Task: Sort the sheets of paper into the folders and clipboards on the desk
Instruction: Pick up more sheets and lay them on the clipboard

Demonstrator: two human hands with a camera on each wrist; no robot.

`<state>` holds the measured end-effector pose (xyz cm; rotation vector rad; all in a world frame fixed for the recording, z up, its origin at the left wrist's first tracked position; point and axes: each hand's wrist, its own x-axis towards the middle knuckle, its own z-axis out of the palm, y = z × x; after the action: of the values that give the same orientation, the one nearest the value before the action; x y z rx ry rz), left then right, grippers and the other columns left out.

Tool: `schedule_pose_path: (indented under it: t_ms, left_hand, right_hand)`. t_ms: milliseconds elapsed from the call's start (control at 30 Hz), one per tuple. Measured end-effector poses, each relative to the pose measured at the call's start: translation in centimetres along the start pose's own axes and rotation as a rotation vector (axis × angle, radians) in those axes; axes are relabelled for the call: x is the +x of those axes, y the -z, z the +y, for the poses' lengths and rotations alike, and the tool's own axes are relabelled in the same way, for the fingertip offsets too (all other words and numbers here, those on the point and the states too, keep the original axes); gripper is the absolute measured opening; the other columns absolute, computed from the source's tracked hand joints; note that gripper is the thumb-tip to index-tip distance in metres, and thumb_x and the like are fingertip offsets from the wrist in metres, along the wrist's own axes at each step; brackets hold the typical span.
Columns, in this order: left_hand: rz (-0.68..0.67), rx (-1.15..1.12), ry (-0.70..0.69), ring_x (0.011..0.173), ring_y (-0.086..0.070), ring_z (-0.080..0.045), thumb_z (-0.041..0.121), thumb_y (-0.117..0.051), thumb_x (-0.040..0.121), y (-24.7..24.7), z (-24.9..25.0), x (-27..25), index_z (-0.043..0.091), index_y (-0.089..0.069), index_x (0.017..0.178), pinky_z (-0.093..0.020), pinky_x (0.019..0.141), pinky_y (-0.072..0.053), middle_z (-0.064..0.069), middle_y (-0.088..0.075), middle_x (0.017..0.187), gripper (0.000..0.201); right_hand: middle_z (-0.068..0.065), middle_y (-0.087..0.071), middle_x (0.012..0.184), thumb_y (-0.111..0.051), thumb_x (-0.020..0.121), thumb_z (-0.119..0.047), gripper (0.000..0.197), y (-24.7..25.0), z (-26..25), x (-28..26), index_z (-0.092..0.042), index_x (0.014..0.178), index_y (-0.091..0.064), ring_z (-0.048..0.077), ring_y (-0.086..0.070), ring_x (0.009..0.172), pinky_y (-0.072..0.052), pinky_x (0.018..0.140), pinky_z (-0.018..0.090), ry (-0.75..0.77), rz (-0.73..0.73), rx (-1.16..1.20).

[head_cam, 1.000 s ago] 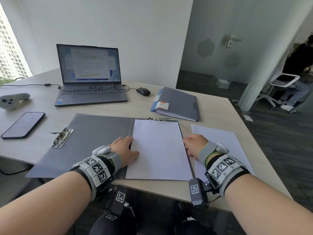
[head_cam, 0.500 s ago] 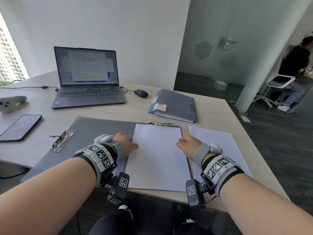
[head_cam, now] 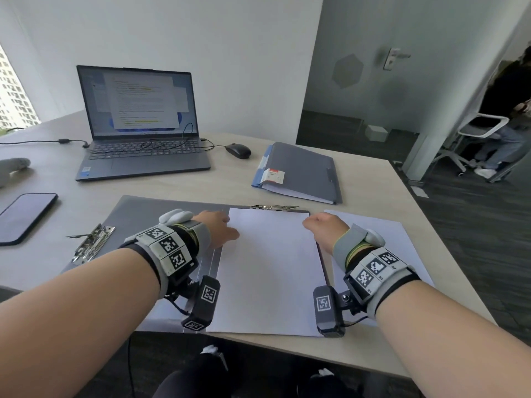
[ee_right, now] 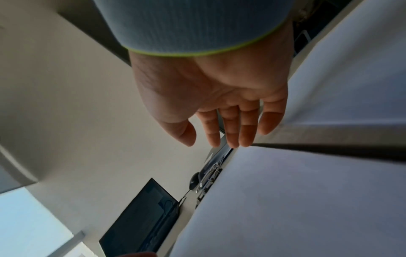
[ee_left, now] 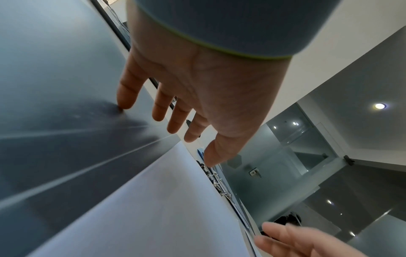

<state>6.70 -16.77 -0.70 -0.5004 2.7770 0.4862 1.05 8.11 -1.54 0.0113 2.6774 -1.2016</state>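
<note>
An open grey folder (head_cam: 161, 208) lies at the desk's near edge. A white sheet (head_cam: 270, 268) lies on its right half, its top just below the metal clip (head_cam: 273, 207). My left hand (head_cam: 218, 228) is at the sheet's upper left edge with straight fingers; the little finger touches the folder (ee_left: 54, 87) and the thumb hovers over the sheet (ee_left: 142, 208). My right hand (head_cam: 321, 228) is at the sheet's upper right edge, fingers relaxed and holding nothing, their tips by the sheet (ee_right: 307, 200). A second loose sheet (head_cam: 402, 242) lies right of the folder.
A closed grey folder (head_cam: 301, 170) with papers in it lies at the back right. A laptop (head_cam: 143, 124), a mouse (head_cam: 238, 150), cables, a phone (head_cam: 26, 216) and a metal clip (head_cam: 92, 242) at the open folder's left edge fill the left and back. A person sits beyond the glass.
Both hands have slid up the sides of the sheet, from its middle towards its top corners. The sheet has stayed on the folder's right half.
</note>
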Motion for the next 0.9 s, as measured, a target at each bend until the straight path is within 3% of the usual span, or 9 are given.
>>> schedule_pose_path:
  t_ms: [100,233,333,400,500,633,767,833,900]
  left_hand:
    - [0.009,-0.038,0.002,0.122,-0.055,-0.025,0.05,-0.06,0.088,0.1,1.0,1.5,0.028,-0.036,0.149,-0.034,0.097,-0.047,-0.002,-0.049,0.144,0.069]
    - [-0.002,0.016,-0.038,0.115,-0.058,-0.026,0.06,-0.065,0.076,0.2,2.2,3.3,0.039,-0.032,0.147,-0.038,0.096,-0.05,-0.001,-0.059,0.131,0.081]
    - [-0.059,0.151,-0.024,0.13,-0.049,-0.026,0.075,-0.065,0.064,-0.4,2.9,3.8,0.042,-0.031,0.147,-0.04,0.105,-0.043,0.003,-0.049,0.144,0.096]
    - [-0.064,0.226,-0.017,0.125,-0.05,-0.025,0.081,-0.062,0.053,-0.9,2.9,4.0,0.042,-0.039,0.141,-0.041,0.102,-0.044,0.004,-0.049,0.139,0.099]
    - [-0.051,0.249,-0.015,0.121,-0.052,-0.025,0.082,-0.059,0.05,-1.3,2.7,4.2,0.042,-0.043,0.136,-0.042,0.1,-0.045,0.003,-0.049,0.135,0.097]
    - [-0.053,0.244,-0.032,0.119,-0.052,-0.027,0.079,-0.061,0.055,-1.6,2.6,4.3,0.039,-0.041,0.138,-0.044,0.099,-0.046,-0.001,-0.049,0.134,0.094]
    - [-0.047,0.261,-0.035,0.114,-0.053,-0.024,0.082,-0.056,0.05,-1.7,2.5,4.3,0.043,-0.042,0.135,-0.042,0.097,-0.045,0.002,-0.049,0.132,0.095]
    - [-0.051,0.261,-0.028,0.113,-0.053,-0.025,0.083,-0.054,0.046,-1.7,2.4,4.4,0.044,-0.042,0.134,-0.042,0.097,-0.045,0.002,-0.048,0.134,0.097]
    - [-0.053,0.267,-0.027,0.112,-0.054,-0.025,0.084,-0.053,0.045,-1.8,2.4,4.4,0.044,-0.041,0.134,-0.042,0.096,-0.046,0.001,-0.047,0.134,0.098]
  right_hand:
    - [0.001,-0.06,0.092,-0.052,0.09,-0.028,0.015,-0.3,-1.0,1.2,-0.023,0.101,-0.061,0.02,-0.06,0.091,-0.049,0.079,0.033,-0.063,0.011,0.247]
    - [0.006,-0.065,0.109,-0.051,0.089,-0.031,0.01,-1.1,-2.0,3.5,-0.024,0.086,-0.058,0.022,-0.064,0.103,-0.055,0.088,0.041,-0.161,0.035,0.469]
    - [0.006,-0.062,0.117,-0.049,0.091,-0.032,0.019,-1.4,-2.6,4.5,-0.02,0.102,-0.059,0.021,-0.063,0.103,-0.055,0.086,0.041,-0.224,0.031,0.604]
    - [0.005,-0.06,0.12,-0.049,0.093,-0.033,0.032,-1.9,-2.9,4.8,-0.019,0.121,-0.056,0.021,-0.063,0.103,-0.054,0.082,0.04,-0.249,0.023,0.674]
    - [0.005,-0.056,0.122,-0.05,0.095,-0.034,0.039,-2.4,-3.3,5.0,-0.019,0.131,-0.052,0.024,-0.063,0.105,-0.053,0.081,0.04,-0.268,0.011,0.738]
    - [0.005,-0.055,0.115,-0.05,0.095,-0.038,0.032,-2.7,-3.7,5.3,-0.022,0.123,-0.052,0.025,-0.062,0.109,-0.052,0.094,0.045,-0.26,0.009,0.783]
    - [0.003,-0.06,0.119,-0.047,0.094,-0.041,0.028,-3.1,-4.2,5.9,-0.026,0.116,-0.054,0.019,-0.063,0.1,-0.054,0.087,0.043,-0.148,0.077,0.686]
    - [0.002,-0.061,0.12,-0.046,0.093,-0.037,0.031,-3.6,-4.7,6.0,-0.027,0.122,-0.054,0.018,-0.061,0.099,-0.053,0.084,0.038,-0.039,0.091,0.567]
    - [0.0,-0.06,0.125,-0.047,0.091,-0.032,0.045,-3.9,-5.2,6.0,-0.026,0.136,-0.05,0.019,-0.058,0.109,-0.05,0.092,0.034,0.074,0.067,0.418]
